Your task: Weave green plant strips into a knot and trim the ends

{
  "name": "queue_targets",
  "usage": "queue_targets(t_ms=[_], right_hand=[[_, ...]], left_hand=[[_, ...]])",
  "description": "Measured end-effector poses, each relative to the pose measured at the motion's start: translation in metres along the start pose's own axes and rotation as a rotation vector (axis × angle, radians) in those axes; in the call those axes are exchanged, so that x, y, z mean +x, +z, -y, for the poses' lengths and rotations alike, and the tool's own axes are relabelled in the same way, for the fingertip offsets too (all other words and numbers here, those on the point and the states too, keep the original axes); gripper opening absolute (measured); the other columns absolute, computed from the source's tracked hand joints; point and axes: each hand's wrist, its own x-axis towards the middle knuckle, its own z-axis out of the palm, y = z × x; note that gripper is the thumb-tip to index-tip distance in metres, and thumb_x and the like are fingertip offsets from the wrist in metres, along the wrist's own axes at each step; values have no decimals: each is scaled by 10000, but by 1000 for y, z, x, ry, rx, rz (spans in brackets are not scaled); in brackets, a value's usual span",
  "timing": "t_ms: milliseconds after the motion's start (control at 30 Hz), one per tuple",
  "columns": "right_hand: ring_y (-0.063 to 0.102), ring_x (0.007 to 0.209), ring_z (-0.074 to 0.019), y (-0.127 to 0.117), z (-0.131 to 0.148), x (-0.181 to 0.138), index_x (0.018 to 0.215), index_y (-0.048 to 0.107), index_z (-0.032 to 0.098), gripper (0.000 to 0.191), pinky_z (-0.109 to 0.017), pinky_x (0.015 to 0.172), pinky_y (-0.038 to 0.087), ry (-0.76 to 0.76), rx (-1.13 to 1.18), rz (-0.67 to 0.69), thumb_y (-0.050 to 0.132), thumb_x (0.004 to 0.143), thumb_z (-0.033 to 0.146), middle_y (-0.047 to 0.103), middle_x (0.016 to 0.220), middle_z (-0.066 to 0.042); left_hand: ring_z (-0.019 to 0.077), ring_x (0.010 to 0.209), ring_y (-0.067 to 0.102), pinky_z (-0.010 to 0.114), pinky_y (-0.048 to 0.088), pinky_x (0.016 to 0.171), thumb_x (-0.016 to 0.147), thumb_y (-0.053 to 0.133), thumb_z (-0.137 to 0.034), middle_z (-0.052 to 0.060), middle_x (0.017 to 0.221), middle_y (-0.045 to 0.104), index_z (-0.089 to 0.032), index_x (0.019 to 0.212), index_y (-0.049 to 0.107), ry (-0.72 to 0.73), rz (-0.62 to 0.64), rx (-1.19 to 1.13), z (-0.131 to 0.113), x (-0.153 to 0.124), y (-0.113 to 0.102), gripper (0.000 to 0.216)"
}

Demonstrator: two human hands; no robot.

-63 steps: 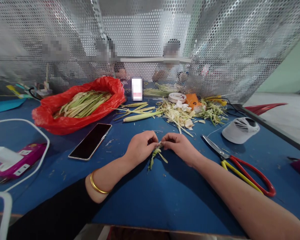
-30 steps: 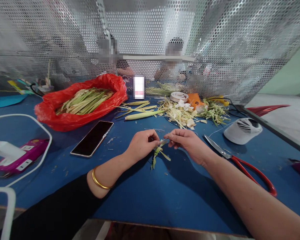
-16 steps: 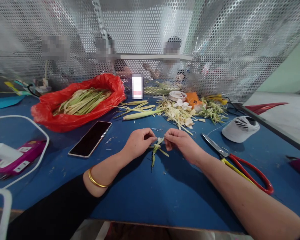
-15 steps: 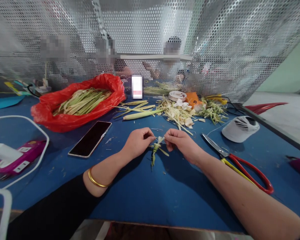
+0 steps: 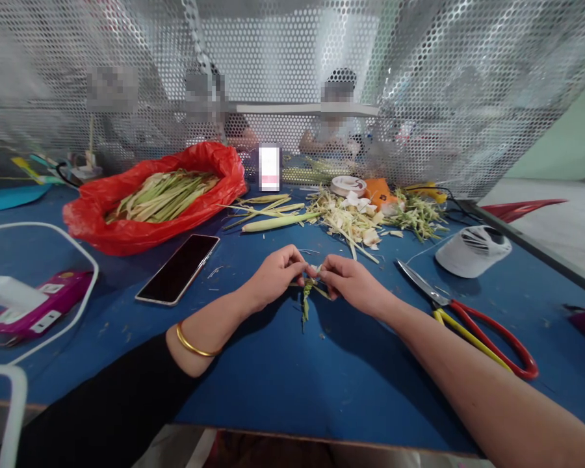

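Observation:
Between my two hands hangs a small green piece of braided plant leaf (image 5: 306, 300), its narrow tail pointing down toward me over the blue table. My left hand (image 5: 281, 273) pinches its upper end from the left, fingertips pressed together. From the right, my right hand (image 5: 345, 276) closes on the pale leaf strips at the top, thumb and forefinger meeting. The fingertips of both hands nearly touch and hide the top of the braid. Short strips stick out sideways below the fingers.
Scissors (image 5: 461, 311) with red and yellow handles lie right, near a white thread spool (image 5: 472, 252). A phone (image 5: 179, 268) lies left, before a red plastic bag (image 5: 92, 224) of leaves. Behind are leaf scraps (image 5: 348, 221), a perforated metal screen (image 5: 283, 52) and people beyond it.
My right hand has moved left and my hands have come together over the top of the braid, covering the pale strips that showed between them. The view has shifted slightly.

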Motion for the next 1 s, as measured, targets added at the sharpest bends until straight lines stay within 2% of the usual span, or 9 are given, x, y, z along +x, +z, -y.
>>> queue_targets(t_ms=[133, 300, 533, 700, 800, 867, 967, 1000], right_hand=[[485, 468, -122, -2, 7, -2, 689, 463, 223, 159, -243, 509, 348, -13, -60, 9, 472, 848, 225, 501, 475, 62], [436, 474, -114, -5, 10, -3, 675, 458, 222, 179, -237, 501, 299, -22, -193, 2, 475, 852, 204, 490, 488, 62], [442, 499, -110, -5, 10, -4, 677, 454, 216, 178, -237, 530, 286, -55, -278, 26, 479, 847, 173, 502, 509, 62], [467, 476, -113, -3, 6, -2, 677, 461, 219, 163, -235, 512, 320, -35, -145, -13, 484, 836, 193, 504, 492, 62], [497, 468, -116, 2, 4, 0, 786, 523, 211, 50, -240, 514, 359, -45, 15, -9, 490, 824, 204, 513, 491, 67], [506, 474, -114, 6, 4, -1, 879, 548, 202, 75, -240, 520, 370, -81, 95, 24, 508, 816, 213, 520, 509, 72], [495, 480, -101, 10, 6, -2, 776, 550, 201, 56, -236, 518, 361, -117, 126, 46, 540, 811, 245, 507, 516, 69], [487, 478, -96, 11, 7, -3, 713, 535, 202, 113, -236, 515, 356, -113, 133, 42, 546, 810, 258, 500, 515, 67]], left_hand=[[77, 573, 504, 227, 415, 589, 831, 501, -189, -18, 698, 611, -181, 735, 468, 40, 8, 79, 4, 0, 0, 102], [94, 569, 474, 234, 380, 570, 834, 490, -209, -24, 664, 598, -185, 724, 504, 147, 46, 295, 8, 1, -2, 113], [101, 578, 480, 229, 359, 569, 827, 482, -223, -23, 675, 612, -190, 717, 507, 130, 45, 418, 8, 2, -4, 117], [103, 585, 511, 236, 396, 581, 816, 523, -260, -4, 703, 639, -179, 737, 521, 68, 36, 270, 9, 3, -5, 113], [120, 652, 549, 257, 426, 642, 780, 587, -285, 15, 725, 640, -158, 749, 582, 74, -39, 211, 9, 2, -4, 130], [135, 727, 572, 272, 436, 703, 774, 604, -298, 31, 782, 653, -155, 752, 612, 113, -80, 192, 9, 1, -3, 144], [154, 824, 588, 286, 442, 772, 769, 621, -298, 45, 871, 666, -160, 730, 624, 148, -96, 177, 7, -1, 1, 144], [158, 840, 588, 289, 442, 784, 764, 630, -295, 46, 879, 666, -161, 719, 626, 152, -97, 181, 6, -2, 3, 142]])
